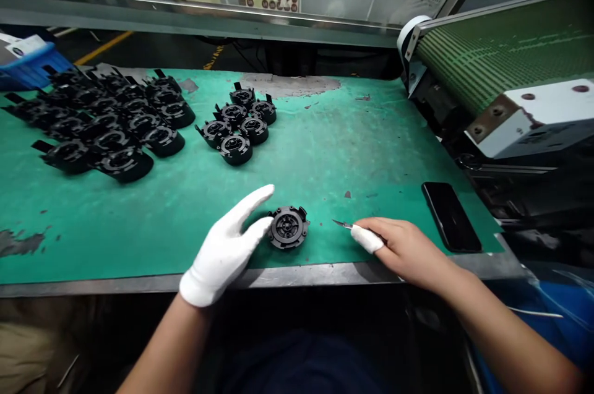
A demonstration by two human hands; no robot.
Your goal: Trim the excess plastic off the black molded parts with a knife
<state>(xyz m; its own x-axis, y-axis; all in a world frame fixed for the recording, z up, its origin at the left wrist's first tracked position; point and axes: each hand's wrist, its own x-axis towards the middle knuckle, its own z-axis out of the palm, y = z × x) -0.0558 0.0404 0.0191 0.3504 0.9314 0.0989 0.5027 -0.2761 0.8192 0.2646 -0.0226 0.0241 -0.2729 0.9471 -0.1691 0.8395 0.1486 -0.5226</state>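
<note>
A round black plastic part (288,228) lies near the front edge of the green-topped bench, its ringed face turned up. My left hand (227,242), in a white glove, is beside it on the left with thumb and fingers apart; the thumb tip reaches the part's rim, and I cannot tell whether it touches. To the right of the part, my right hand (394,242) is closed around a small craft knife (343,224). A white cover wraps its thumb. The thin blade points left toward the part, apart from it.
Several similar black parts (236,149) stand in a small cluster beyond my hands, with a larger group (123,162) at the left. A black phone (451,216) lies on the right. A green conveyor belt (510,47) borders the bench there. A blue bin (34,63) stands far left.
</note>
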